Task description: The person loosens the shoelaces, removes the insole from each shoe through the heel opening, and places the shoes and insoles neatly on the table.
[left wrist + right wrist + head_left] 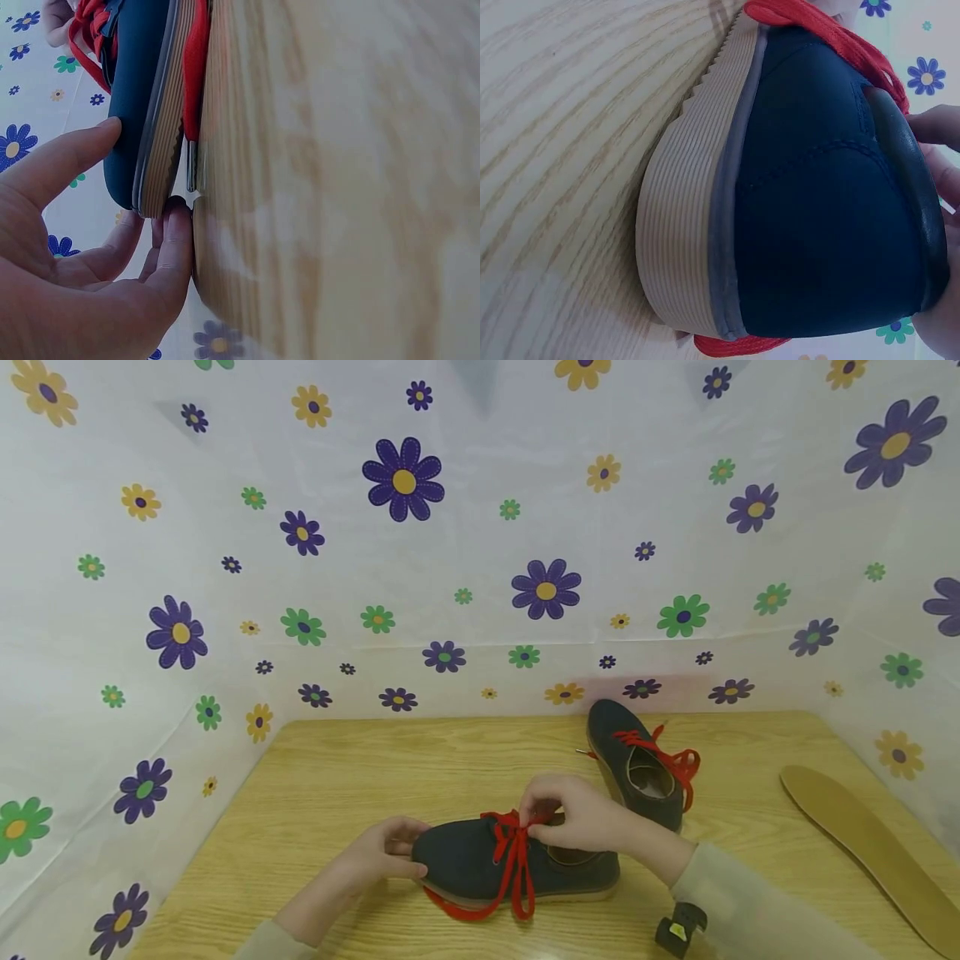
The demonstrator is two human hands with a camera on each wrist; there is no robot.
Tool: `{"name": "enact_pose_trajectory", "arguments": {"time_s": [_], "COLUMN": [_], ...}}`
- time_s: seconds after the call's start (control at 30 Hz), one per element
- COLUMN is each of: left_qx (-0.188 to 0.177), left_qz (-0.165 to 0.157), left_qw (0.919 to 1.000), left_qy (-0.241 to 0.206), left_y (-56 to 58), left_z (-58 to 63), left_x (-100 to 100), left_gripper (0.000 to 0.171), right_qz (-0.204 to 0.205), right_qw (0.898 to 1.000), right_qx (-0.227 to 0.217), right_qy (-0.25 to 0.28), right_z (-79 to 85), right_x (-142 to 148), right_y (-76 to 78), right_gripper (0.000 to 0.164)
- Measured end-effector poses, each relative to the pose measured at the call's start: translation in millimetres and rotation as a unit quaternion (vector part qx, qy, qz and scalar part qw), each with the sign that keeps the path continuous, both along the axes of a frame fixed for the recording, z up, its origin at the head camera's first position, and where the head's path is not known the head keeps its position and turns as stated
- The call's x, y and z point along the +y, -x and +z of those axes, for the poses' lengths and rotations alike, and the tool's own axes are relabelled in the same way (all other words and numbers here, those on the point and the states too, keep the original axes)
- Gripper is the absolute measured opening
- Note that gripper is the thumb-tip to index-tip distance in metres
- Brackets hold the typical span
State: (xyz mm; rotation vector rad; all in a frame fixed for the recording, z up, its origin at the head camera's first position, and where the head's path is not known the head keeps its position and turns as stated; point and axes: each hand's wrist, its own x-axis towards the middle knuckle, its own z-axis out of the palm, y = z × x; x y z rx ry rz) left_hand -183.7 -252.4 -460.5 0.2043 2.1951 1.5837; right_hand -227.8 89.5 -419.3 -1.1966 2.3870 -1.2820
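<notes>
A dark blue sneaker (pixel 453 857) lies on its sole at the front of the table, toe pointing left. Its red laces (pixel 519 872) are looped in a bow that droops over the near side. My left hand (pixel 378 857) holds the toe, with the thumb (pixel 101 139) on the upper and the fingers against the sole's front edge. At the bow's knot, my right hand (pixel 573 814) pinches the red laces between thumb and forefinger. One lace end with a metal tip (pixel 192 165) lies beside the sole. The heel (pixel 817 217) fills the right wrist view.
Behind the right hand stands a second blue sneaker (pixel 617 731) with red laces, partly hidden by the forearm. A tan insole (pixel 862 835) lies at the table's right. White flower-printed cloth (pixel 465 552) hangs around the wooden table (pixel 390 760).
</notes>
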Motion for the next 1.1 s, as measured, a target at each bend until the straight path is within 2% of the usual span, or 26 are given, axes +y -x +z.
{"name": "enact_pose_trajectory", "arguments": {"time_s": [0.27,0.53,0.7,0.87,0.97,1.1], "left_qx": [-0.004,-0.004,-0.003,-0.005,-0.005,-0.006], "left_qz": [0.001,0.002,0.002,0.001,0.001,0.003], "left_qw": [1.0000,1.0000,1.0000,1.0000,1.0000,0.9999], "left_qy": [0.000,0.003,0.005,0.004,0.006,0.009], "left_y": [0.0,-0.4,-0.6,0.3,0.0,-0.1], "left_z": [0.1,1.3,0.7,-0.2,-0.2,-0.3], "left_x": [0.4,0.7,0.8,0.7,0.8,1.2], "left_gripper": [0.062,0.061,0.062,0.062,0.062,0.063], "right_qz": [-0.021,-0.052,-0.105,-0.158,-0.165,-0.145], "right_qw": [0.999,0.995,0.986,0.970,0.962,0.965], "right_qx": [0.004,-0.031,-0.065,-0.125,-0.156,-0.149], "right_qy": [0.029,0.075,0.109,0.139,0.153,0.160], "right_z": [-4.1,-6.9,-6.3,-3.7,-2.5,-3.9], "right_x": [0.4,1.8,2.8,3.5,4.0,4.5], "right_y": [1.0,-0.3,-0.5,-1.5,-2.1,-0.7], "right_gripper": [0.009,0.005,0.003,0.008,0.009,0.009]}}
